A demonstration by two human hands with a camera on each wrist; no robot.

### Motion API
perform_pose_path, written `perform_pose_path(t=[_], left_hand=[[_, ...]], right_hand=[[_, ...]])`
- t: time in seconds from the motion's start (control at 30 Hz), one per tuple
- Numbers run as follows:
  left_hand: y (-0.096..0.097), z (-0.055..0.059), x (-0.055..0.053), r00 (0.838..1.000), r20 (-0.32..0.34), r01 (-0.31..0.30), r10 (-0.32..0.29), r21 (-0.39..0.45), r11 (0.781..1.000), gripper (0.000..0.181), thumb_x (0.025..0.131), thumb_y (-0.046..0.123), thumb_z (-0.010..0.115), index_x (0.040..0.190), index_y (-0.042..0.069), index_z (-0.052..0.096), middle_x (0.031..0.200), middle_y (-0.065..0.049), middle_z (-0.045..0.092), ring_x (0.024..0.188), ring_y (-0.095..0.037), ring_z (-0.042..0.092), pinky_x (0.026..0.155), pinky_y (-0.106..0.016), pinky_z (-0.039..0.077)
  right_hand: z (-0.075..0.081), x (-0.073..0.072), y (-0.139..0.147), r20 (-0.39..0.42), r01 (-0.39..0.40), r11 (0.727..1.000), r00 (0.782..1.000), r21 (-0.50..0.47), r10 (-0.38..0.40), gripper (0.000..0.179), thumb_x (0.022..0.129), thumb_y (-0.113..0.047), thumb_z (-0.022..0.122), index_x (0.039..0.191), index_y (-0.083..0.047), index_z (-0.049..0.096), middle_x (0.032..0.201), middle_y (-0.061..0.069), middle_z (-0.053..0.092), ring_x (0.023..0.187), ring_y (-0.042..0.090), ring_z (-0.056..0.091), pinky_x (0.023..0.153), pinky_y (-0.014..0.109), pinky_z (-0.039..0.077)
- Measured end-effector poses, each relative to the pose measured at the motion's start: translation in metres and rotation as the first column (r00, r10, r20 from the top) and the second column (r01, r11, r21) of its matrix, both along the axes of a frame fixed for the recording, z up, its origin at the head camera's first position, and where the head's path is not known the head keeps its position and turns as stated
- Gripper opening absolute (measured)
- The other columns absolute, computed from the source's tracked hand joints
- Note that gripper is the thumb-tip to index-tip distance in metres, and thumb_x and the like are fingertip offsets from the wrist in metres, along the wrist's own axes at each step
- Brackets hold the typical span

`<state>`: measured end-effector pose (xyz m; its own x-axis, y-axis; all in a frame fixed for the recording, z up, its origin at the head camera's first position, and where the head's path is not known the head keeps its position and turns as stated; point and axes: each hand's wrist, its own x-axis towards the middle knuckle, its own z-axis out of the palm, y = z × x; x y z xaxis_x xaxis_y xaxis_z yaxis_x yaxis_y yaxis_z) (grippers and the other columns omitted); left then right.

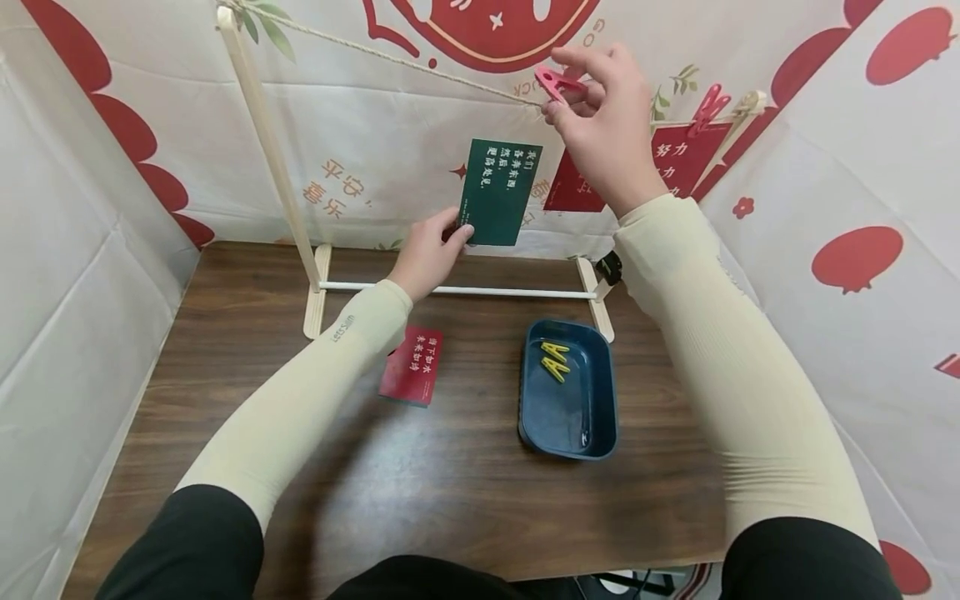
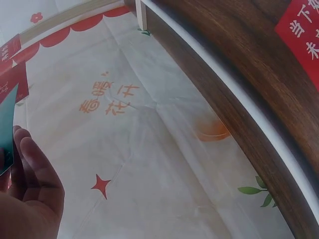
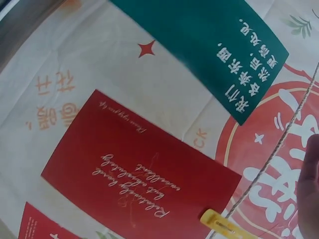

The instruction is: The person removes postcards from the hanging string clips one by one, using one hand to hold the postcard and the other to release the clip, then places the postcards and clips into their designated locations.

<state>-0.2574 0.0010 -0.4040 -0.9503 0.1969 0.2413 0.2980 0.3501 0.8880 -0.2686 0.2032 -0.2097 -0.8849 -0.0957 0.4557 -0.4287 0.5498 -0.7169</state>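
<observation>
My left hand pinches a green card with white writing by its lower left corner, between thumb and fingers. The card is upright in the air, below a thin rope. Up at the rope, my right hand pinches a pink clothespin. Partly hidden behind this hand hangs a red card; a yellow clothespin at its edge shows in the right wrist view. Farther right, another red card hangs from a second pink clothespin.
The rope runs between a wooden post and a right post, with a white rod low between them. On the brown table stand a blue tray holding yellow clothespins and a red card lying flat.
</observation>
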Motion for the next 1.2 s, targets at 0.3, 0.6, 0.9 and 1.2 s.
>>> perform_pose_path(t=[0.3,0.6,0.9,1.2], left_hand=[[-0.003,-0.003,0.005,0.999,-0.032,-0.017,0.016,-0.019,1.000,0.024,0.113,0.028,0.063,0.131,0.013,0.068,0.100,-0.003,0.069,0.090,-0.020,0.062,0.084,-0.036,0.055],[-0.020,-0.022,0.039,0.999,-0.010,0.042,-0.041,0.052,0.998,0.027,0.115,0.031,0.057,0.097,0.012,0.056,0.084,-0.018,0.062,0.070,-0.025,0.050,0.070,-0.039,0.043],[-0.054,-0.036,0.079,0.998,0.062,0.006,-0.009,0.053,0.999,0.028,0.115,0.031,0.056,0.096,0.012,0.053,0.084,-0.018,0.062,0.074,-0.026,0.054,0.072,-0.041,0.043],[-0.065,-0.064,0.096,0.966,0.255,0.033,-0.026,-0.023,0.999,0.022,0.119,0.023,0.043,0.108,0.008,0.055,0.090,-0.015,0.060,0.074,-0.025,0.053,0.067,-0.039,0.047]], right_hand=[[-0.009,-0.001,0.011,0.028,0.047,0.993,0.998,0.111,-0.050,0.029,0.100,-0.009,0.074,0.128,-0.007,0.075,0.114,-0.005,0.048,0.111,0.011,0.059,0.097,0.025,0.054],[-0.035,0.016,0.040,0.026,-0.052,0.967,0.999,0.249,0.047,0.029,0.099,-0.017,0.077,0.123,-0.004,0.070,0.121,0.003,0.067,0.104,0.015,0.060,0.091,0.028,0.052],[-0.051,0.039,0.064,0.083,-0.082,0.939,0.995,0.334,0.057,0.033,0.097,-0.021,0.083,0.123,-0.006,0.071,0.120,0.003,0.070,0.104,0.018,0.064,0.092,0.029,0.054],[-0.102,0.040,0.074,0.177,-0.220,0.888,0.971,0.405,0.160,0.022,0.100,-0.013,0.081,0.120,-0.005,0.076,0.115,0.010,0.070,0.102,0.026,0.064,0.092,0.046,0.054]])
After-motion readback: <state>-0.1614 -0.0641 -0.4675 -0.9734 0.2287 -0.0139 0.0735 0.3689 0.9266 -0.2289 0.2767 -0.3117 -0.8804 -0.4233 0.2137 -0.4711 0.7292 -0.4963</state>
